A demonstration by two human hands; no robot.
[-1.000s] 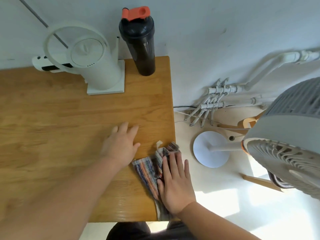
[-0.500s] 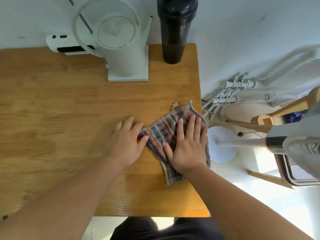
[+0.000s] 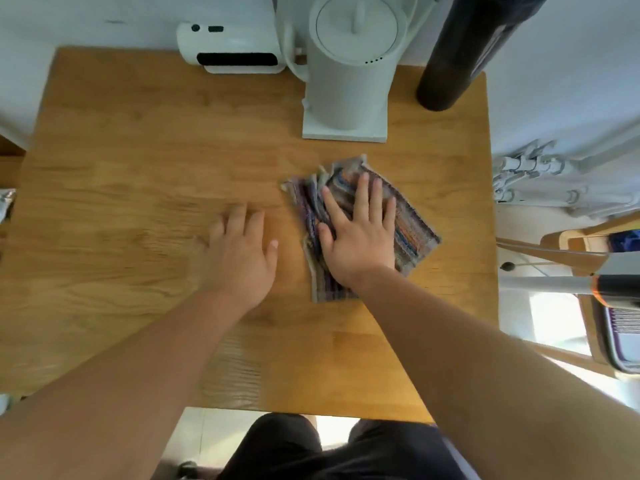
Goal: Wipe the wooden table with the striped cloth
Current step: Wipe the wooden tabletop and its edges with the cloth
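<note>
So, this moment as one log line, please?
phase: wipe | right hand: flat on striped cloth | left hand: flat on wooden table

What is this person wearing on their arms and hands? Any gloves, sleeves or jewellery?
The left hand and right hand are bare, with no gloves, rings, watch or bracelet showing. The left forearm and right forearm are uncovered too, with no sleeve in view. Dark clothing shows below the table edge.
</note>
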